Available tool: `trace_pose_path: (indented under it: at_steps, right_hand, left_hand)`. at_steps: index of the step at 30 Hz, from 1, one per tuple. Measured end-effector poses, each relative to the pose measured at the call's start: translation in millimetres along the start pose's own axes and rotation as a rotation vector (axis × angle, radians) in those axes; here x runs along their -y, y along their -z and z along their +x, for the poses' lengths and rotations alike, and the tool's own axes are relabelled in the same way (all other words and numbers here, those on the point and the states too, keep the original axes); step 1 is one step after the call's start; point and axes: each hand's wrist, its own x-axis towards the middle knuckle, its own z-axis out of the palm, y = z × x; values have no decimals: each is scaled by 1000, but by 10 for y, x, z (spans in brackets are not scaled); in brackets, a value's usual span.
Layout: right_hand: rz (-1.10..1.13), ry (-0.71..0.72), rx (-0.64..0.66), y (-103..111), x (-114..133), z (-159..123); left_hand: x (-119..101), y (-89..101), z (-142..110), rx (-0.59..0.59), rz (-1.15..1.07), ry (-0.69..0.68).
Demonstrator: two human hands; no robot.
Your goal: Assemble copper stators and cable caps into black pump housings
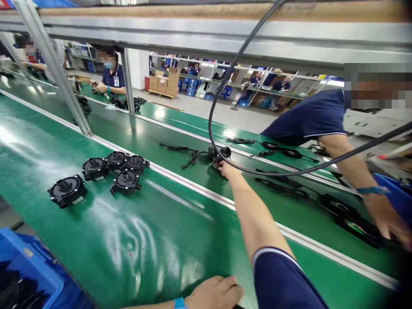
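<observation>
My right arm reaches far across the green bench, and my right hand point(229, 168) is closed on a black pump point(220, 155) on the middle strip. A black cable point(194, 157) trails from it to the left. The grip is partly hidden behind the hand. At the bottom edge, my left hand point(216, 293), with a blue wristband, rests on the near green surface, fingers loosely laid out. A bit of something dark shows under its fingertips, too little to name. Several black round pumps point(126, 182) sit on the near strip to the left.
A thick black cable point(210, 116) loops down before my arm. Metal rails point(189, 184) divide the green bench, and a metal post point(54, 68) stands left. A co-worker's arm point(346, 161) reaches over corded parts point(337, 206) at right. A blue bin point(48, 274) stands lower left.
</observation>
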Motion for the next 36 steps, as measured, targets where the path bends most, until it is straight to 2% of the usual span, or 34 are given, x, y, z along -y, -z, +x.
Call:
trace_pose_path:
  at_steps: [3, 6, 8, 11, 14, 16, 19, 22, 24, 27, 31, 33, 36]
  right_hand:
    - [-61, 9, 222, 286, -15, -435]
    - [-74, 103, 366, 602, 123, -1109]
    - [-51, 196, 427, 784, 343, -1603]
    - [-16, 282, 490, 959, 806, -2289]
    - [11, 333, 543, 1051, 1248, -2794]
    - [101, 399, 542, 1123, 1408, -2969]
    - [309, 458, 399, 1266, 1343, -2920]
    - [325, 411, 243, 1309, 1036, -2565]
    - [206, 442, 305, 1219, 866, -2283]
    - [13, 513, 487, 969, 846, -1960]
    - [33, 700, 447, 697, 1084, -1726]
    - [70, 747, 473, 654, 1153, -1655]
    - [54, 705, 556, 686, 1110, -1648]
  left_hand:
    - [0, 295, -58, 53, -54, 27]
    - [-24, 573, -65, 118, -109, 55]
    - [-58, 727, -29, 169, -136, 27]
    - [-188, 945, 1, 198, -138, -27]
    - [-358, 1174, -149, 73, -110, 7]
    - [-410, 1313, -384, -63, -98, 81]
    - [-333, 1461, -838, -181, 11, 291]
    - [-149, 1530, -1185, -139, 170, 541]
    - [-42, 1535, -1266, -76, 214, 615]
    - [49, 1506, -1204, 23, 187, 604]
    - [123, 1466, -1122, 89, 141, 601]
    - [173, 1466, -1162, 106, 140, 582]
    - [255, 1500, -1250, 141, 140, 526]
